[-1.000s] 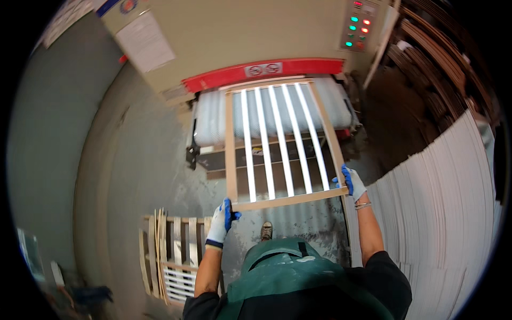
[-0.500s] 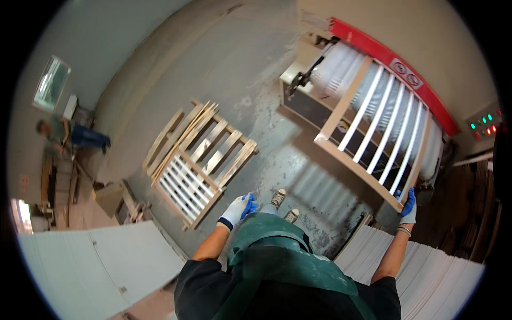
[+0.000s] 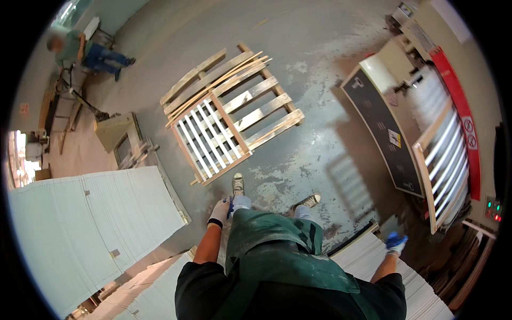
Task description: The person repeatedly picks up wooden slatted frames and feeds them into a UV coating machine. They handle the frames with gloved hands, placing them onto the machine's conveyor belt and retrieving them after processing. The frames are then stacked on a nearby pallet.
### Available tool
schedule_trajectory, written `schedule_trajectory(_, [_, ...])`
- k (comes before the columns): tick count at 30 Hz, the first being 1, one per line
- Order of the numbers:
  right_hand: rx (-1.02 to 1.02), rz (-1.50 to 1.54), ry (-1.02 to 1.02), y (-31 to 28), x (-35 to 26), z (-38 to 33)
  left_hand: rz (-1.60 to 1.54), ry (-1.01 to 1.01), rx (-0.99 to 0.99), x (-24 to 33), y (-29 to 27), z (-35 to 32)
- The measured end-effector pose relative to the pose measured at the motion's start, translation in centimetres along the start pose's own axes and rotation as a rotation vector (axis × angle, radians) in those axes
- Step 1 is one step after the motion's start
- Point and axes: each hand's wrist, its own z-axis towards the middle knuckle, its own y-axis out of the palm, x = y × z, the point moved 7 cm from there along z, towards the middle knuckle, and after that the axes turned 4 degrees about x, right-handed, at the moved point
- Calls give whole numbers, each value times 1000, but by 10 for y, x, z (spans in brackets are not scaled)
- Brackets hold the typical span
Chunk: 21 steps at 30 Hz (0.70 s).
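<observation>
Scuffed grey floor [image 3: 298,170] — wooden pallet [image 3: 266,111], white-slatted frame [image 3: 215,133] on top

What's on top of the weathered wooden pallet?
On the pallet: a brown-edged, white-slatted rectangular frame, thin tan wooden strips beside it. Covered: board surfaces directly beneath; anything sandwiched there can't be seen.

The right hand [image 3: 396,242] is blurred, its separate fingers indistinct; the palm of the left hand [image 3: 220,211] is mostly hidden. Slats of the wooden frame [image 3: 425,186] smear together toward the red guard [image 3: 463,125]. The dark rim cuts off the machine [image 3: 482,96]; the lower edge crops the right-hand board stack [image 3: 368,257]. Print on the yellow-white label [image 3: 394,138] is too small to read.
</observation>
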Motion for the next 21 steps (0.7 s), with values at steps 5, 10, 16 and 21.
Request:
schedule_trajectory(5, [-539, 1904, -135, -116, -265, 46, 40, -316, -16, -137, -46, 39])
schedule_trajectory(10, [-993, 2199, 160, -345, -520, 121, 86, -494, 4, -245, -101, 123])
schedule_trajectory(16, [-385, 2017, -369, -542, -746, 276, -164, -808, 229, -324, -102, 191])
schedule_trajectory(21, [212, 1607, -317, -583, -845, 357, -546, -888, 361, -394, -53, 257])
